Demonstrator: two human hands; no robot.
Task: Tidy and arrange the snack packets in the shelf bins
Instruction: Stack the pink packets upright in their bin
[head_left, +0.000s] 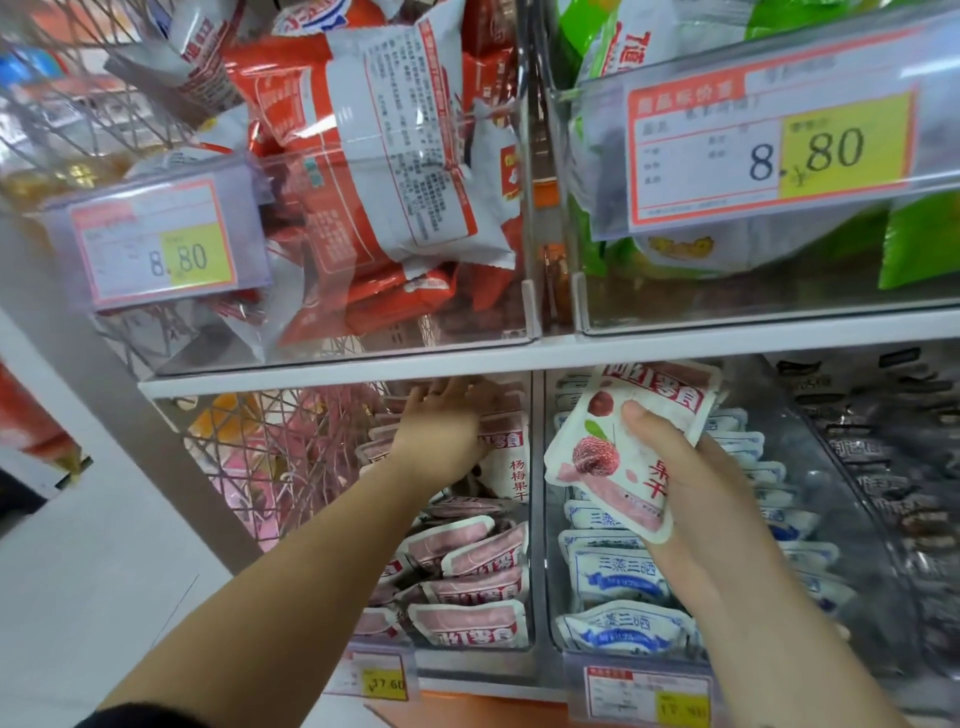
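My right hand (675, 457) grips a small stack of white-and-pink fruit snack packets (613, 457), held up in front of the bin of blue-and-white packets (618, 577). My left hand (441, 431) reaches deep into the left lower bin, fingers straight and resting on the upright pink-and-white packets (506, 457) at the back. More pink packets (467, 618) lie stacked toward the front of that clear bin (537, 597).
The upper shelf holds a clear bin of red-and-white packets (374, 171) and one of green packets (914, 244), each with an 8.80 price tag (166, 249). A wire basket (275, 457) stands left of the lower bins. Dark packets (883, 467) fill the far right bin.
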